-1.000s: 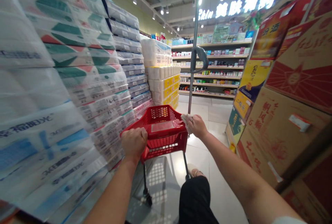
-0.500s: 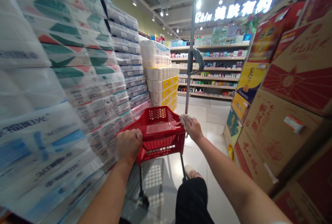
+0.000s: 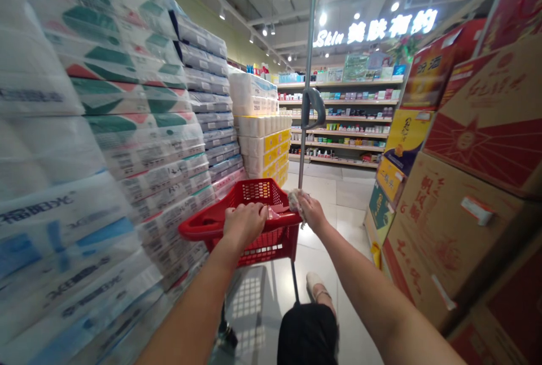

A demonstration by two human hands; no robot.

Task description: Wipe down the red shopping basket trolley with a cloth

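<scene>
A red shopping cart (image 3: 192, 228) stands in front of me, its basket perforated. My left hand (image 3: 245, 223) is closed over the middle of its handle bar, knuckles up. At the bar's right end, my right hand (image 3: 311, 211) grips a crumpled whitish cloth (image 3: 295, 200) and presses it against the cart's corner. A tall metal pole (image 3: 307, 60) with a grey hook-like grip (image 3: 315, 108) rises close behind the cloth; its lower end is hidden by the right hand and cloth.
Tall stacks of wrapped tissue packs (image 3: 139, 122) line the left side, close to the cart. On the right are stacked cardboard boxes (image 3: 449, 224). Pale floor tiles (image 3: 351, 201) run ahead to shelves (image 3: 351, 102) of small goods. My foot (image 3: 317, 286) is right of the cart.
My left hand has shifted right along the bar, from its left end to the middle. The cart has turned slightly. My right hand stays at the right corner with the cloth.
</scene>
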